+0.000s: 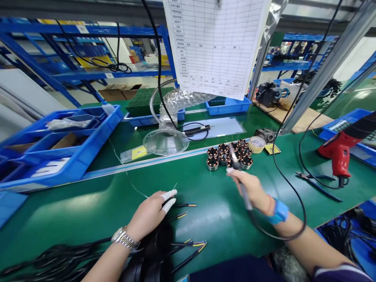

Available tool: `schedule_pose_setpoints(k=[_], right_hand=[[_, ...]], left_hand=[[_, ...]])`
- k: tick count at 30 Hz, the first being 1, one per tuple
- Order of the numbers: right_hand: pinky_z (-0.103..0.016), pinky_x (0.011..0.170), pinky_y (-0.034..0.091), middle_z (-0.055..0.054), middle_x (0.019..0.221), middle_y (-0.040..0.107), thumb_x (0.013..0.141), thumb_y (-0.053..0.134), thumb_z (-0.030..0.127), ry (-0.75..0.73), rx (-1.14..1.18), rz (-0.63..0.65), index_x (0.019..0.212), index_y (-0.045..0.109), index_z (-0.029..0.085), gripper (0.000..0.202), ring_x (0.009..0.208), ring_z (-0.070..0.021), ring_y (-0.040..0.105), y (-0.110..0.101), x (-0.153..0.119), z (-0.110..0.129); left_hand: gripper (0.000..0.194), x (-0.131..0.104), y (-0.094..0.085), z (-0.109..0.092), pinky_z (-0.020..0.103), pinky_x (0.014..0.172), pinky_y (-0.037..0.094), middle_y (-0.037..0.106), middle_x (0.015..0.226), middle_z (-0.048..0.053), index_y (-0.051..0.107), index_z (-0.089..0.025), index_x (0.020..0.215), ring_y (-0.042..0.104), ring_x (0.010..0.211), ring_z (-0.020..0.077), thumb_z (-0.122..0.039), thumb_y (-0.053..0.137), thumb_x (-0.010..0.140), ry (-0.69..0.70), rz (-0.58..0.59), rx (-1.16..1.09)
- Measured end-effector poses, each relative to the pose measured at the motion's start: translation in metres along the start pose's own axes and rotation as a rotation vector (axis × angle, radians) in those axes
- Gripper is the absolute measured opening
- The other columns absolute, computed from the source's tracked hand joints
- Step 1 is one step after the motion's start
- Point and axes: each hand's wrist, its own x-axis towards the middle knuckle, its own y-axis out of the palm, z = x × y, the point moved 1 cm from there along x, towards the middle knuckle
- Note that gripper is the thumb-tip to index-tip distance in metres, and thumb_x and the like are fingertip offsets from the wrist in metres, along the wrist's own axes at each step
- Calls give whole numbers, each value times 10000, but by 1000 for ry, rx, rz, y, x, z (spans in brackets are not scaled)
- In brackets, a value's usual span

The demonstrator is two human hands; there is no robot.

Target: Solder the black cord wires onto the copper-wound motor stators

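My left hand (pixel 152 213), with white covers on two fingertips and a metal watch on the wrist, rests low over the green bench at the black cables (pixel 182 205); its fingers bend round something hidden beneath them. A thin wire sticks up by its fingertips. My right hand (pixel 249 188), with a blue band on the wrist, is closed around a corded pen-like tool (pixel 246 196). The tool's blurred front end lies over the group of small copper-wound rings (pixel 212 163). More black cables with bared coloured ends lie below my left hand.
Blue divided bins (pixel 58 172) stand at the left. A clear funnel (pixel 166 141) on a foil duct is behind the hands. Tape (pixel 256 144), pliers (pixel 311 177) and a red heat gun (pixel 337 152) lie right. Papers (pixel 214 47) hang in front.
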Motion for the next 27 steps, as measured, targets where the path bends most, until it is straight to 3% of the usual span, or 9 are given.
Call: schedule_pose_setpoints(k=[1, 4, 7, 11, 14, 17, 24, 27], right_hand=[[-307, 728, 477, -61, 945, 610, 829, 402, 169, -4, -48, 52, 1125, 509, 228, 320, 798, -183, 587, 19, 12, 6], [-333, 682, 472, -115, 949, 564, 814, 363, 96, 42, -75, 49, 1209, 429, 183, 410, 754, -201, 569, 62, 49, 10], [-332, 682, 465, -145, 1036, 513, 781, 327, 23, 71, -62, 28, 1231, 381, 168, 476, 767, -191, 555, 78, 69, 3], [-302, 733, 460, -87, 1029, 524, 786, 397, 64, 39, 15, 65, 1208, 375, 212, 447, 815, -164, 544, 77, 53, 3], [-279, 743, 459, -48, 983, 549, 788, 454, 111, -9, 90, 136, 1150, 424, 240, 385, 818, -152, 546, 74, 25, 16], [-280, 752, 458, -46, 1005, 548, 796, 452, 121, -67, 159, 196, 1144, 429, 251, 371, 847, -159, 542, 69, 6, 31], [-390, 861, 414, -116, 1093, 503, 741, 508, 104, -152, 150, 170, 1170, 409, 206, 452, 1064, -236, 433, 57, 7, 34], [-364, 846, 430, -105, 1057, 508, 734, 504, 92, -115, 205, 194, 1187, 390, 201, 480, 1007, -219, 469, 61, 8, 29]], left_hand=[[425, 2, -2, 0, 339, 801, 455, 633, 1022, 89, 555, -182, 1149, 584, 904, 220, -372, 325, 847, -13, -2, -4], [432, 9, -10, -1, 347, 868, 430, 603, 1120, 85, 558, -163, 1142, 555, 1007, 230, -366, 323, 842, -43, -30, -41], [431, 14, -18, -1, 345, 847, 447, 621, 1095, 74, 546, -155, 1153, 595, 921, 213, -338, 326, 831, -90, -30, -165], [418, 24, -28, -5, 343, 818, 452, 640, 1047, 70, 567, -155, 1111, 602, 864, 209, -373, 399, 797, -167, 35, -362], [379, 37, -29, -16, 327, 822, 425, 660, 961, 63, 635, -150, 953, 575, 898, 219, -431, 464, 763, -149, 127, -484], [378, 52, -25, -28, 297, 708, 418, 650, 770, 47, 647, -134, 789, 559, 740, 187, -466, 469, 753, -157, 200, -547], [370, 69, -18, -45, 264, 641, 368, 579, 667, 16, 620, -123, 748, 488, 646, 143, -473, 500, 729, -173, 246, -578], [319, 74, -17, -47, 265, 645, 365, 582, 675, 12, 613, -124, 728, 486, 653, 143, -432, 532, 709, -178, 253, -583]])
